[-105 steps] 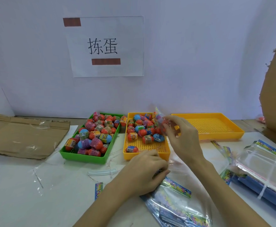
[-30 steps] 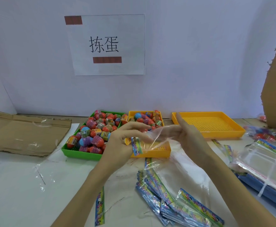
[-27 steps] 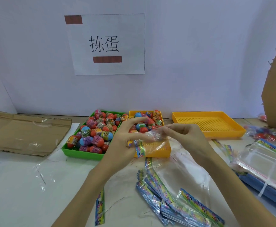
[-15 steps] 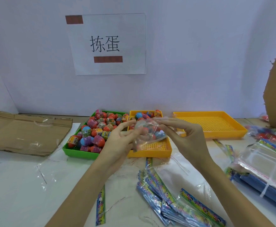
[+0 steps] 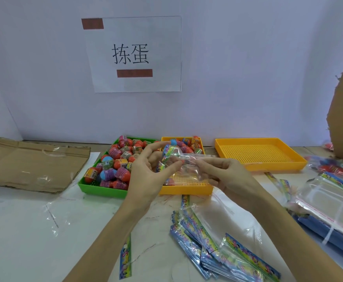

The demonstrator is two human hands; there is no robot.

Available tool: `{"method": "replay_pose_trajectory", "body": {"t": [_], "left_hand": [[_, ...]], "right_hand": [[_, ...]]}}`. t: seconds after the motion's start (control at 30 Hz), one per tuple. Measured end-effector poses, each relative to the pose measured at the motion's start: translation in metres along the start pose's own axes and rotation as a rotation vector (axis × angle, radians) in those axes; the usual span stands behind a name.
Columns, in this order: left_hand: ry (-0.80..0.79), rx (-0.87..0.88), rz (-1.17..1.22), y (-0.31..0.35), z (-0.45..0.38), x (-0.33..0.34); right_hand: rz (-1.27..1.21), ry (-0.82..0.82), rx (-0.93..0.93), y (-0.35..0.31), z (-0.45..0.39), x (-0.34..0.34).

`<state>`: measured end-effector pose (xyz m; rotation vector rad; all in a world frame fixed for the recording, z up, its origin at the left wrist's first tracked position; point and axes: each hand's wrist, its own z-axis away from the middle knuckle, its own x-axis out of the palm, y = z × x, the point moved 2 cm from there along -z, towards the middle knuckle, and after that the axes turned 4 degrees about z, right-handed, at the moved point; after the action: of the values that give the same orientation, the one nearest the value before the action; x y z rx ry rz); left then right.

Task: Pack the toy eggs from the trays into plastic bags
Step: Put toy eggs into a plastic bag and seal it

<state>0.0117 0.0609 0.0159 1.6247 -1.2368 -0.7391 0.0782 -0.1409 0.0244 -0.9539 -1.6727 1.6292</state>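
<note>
Holding a clear plastic bag (image 5: 183, 164) between them, the two hands meet in the head view just above the near end of the middle yellow tray (image 5: 186, 188). The left hand (image 5: 148, 176) pinches the bag's printed header end with thumb and curled fingers; the right hand (image 5: 225, 178) has its fingers curled round the clear body, thumb on top. The bag's long axis runs roughly left to right, header toward the left hand, so its mouth probably faces left, though the film is too glassy to be sure. Whether any egg is inside cannot be told; the colours behind the film may belong to the tray beneath.

The toy eggs (image 5: 117, 165) lie heaped in the green tray (image 5: 103, 191), just left of the left hand, with more at the far end of the middle yellow tray directly beyond both hands. The left hand is nearer the green heap; freeing it would likely leave the right hand to steady the bag. Spare bags (image 5: 217, 247) lie on the surface (image 5: 23, 231) nearer the person.
</note>
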Motion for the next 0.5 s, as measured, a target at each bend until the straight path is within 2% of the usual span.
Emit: {"method": "replay_pose_trajectory", "body": {"t": [0.2, 0.33, 0.5], "left_hand": [[-0.013, -0.141, 0.189, 0.002, -0.003, -0.004], [0.043, -0.151, 0.148, 0.003, -0.004, -0.008], [0.067, -0.078, 0.089, 0.003, 0.0, -0.004]], "right_hand": [[0.112, 0.09, -0.09, -0.005, -0.001, -0.003], [-0.12, 0.02, -0.122, -0.006, 0.0, -0.001], [-0.328, -0.128, 0.025, -0.004, -0.001, 0.007]]}}
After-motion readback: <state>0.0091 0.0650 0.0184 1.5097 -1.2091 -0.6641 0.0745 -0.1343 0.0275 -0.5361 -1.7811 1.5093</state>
